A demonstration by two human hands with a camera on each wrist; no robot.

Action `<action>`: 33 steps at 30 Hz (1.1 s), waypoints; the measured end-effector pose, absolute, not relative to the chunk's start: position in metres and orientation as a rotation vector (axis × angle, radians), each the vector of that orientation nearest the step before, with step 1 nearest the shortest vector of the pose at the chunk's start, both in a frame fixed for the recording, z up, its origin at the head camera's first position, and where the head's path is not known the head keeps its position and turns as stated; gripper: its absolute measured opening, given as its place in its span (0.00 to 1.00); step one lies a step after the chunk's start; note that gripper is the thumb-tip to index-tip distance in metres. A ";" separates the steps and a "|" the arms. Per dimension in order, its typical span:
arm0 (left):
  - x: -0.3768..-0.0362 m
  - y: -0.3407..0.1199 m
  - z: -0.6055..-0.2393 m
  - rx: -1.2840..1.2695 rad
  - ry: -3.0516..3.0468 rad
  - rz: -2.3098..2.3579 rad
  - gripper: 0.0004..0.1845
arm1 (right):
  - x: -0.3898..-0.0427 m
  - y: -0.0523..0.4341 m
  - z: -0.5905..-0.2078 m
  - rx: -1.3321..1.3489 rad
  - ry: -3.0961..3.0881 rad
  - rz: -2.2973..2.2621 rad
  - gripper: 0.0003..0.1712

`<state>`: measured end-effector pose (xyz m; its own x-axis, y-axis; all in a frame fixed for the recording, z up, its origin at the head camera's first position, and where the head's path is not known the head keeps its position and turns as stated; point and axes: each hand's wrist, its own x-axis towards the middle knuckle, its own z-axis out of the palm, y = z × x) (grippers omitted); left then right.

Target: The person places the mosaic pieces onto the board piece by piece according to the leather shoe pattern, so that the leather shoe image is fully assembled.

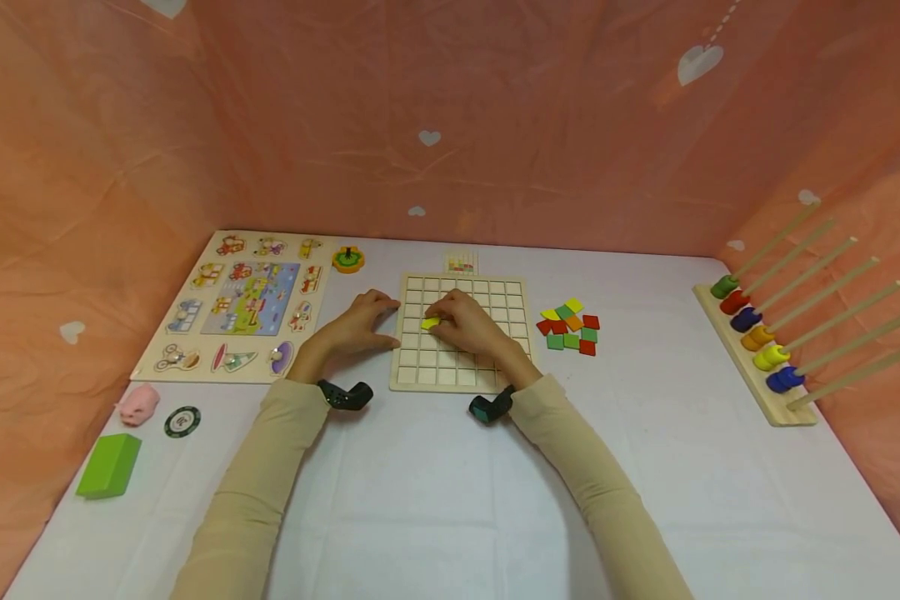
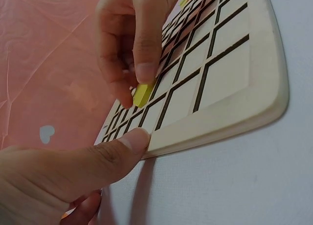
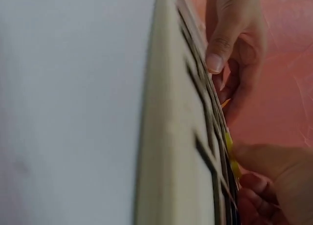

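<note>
A wooden grid board [image 1: 461, 379] lies flat in the middle of the white table. My right hand [image 1: 438, 321] is over its left part and pinches a small yellow tile [image 1: 430, 322] just above a cell. In the left wrist view the yellow tile [image 2: 142, 94] sits between the right thumb and a finger, tilted against the grid board [image 2: 234, 88]. My left hand [image 1: 378, 321] rests at the board's left edge, and its thumb [image 2: 117, 149] presses flat against the rim. In the right wrist view the left hand's fingers [image 3: 220, 54] touch the board's edge [image 3: 166, 137]. All other cells look bare.
A loose pile of red, green, orange and yellow tiles [image 1: 570, 327] lies right of the board. A pattern card [image 1: 461, 263] sits behind it. To the left are a peg puzzle [image 1: 240, 304], ring toy [image 1: 348, 259], pink pig [image 1: 138, 406], round token [image 1: 182, 422] and green block [image 1: 109, 465]. A rod rack with coloured beads [image 1: 757, 350] stands far right.
</note>
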<state>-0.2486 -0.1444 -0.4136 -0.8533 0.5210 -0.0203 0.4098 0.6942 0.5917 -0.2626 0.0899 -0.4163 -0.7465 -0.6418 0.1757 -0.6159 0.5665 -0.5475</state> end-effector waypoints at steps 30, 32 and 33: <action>-0.249 -0.145 -0.414 0.751 2.706 0.868 0.37 | -0.260 0.092 -0.418 -1.104 2.746 -0.991 0.14; -0.249 -0.145 -0.413 0.748 2.705 0.864 0.37 | -0.260 0.095 -0.416 -1.108 2.740 -1.013 0.17; -0.249 -0.144 -0.413 0.744 2.703 0.863 0.37 | -0.261 0.097 -0.415 -1.112 2.737 -1.028 0.18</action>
<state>-0.2491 -0.1444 -0.4127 -0.8512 0.5232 -0.0423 0.4018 0.7013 0.5888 -0.2609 0.0966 -0.4149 -0.7473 -0.6263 0.2219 -0.6176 0.5315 -0.5798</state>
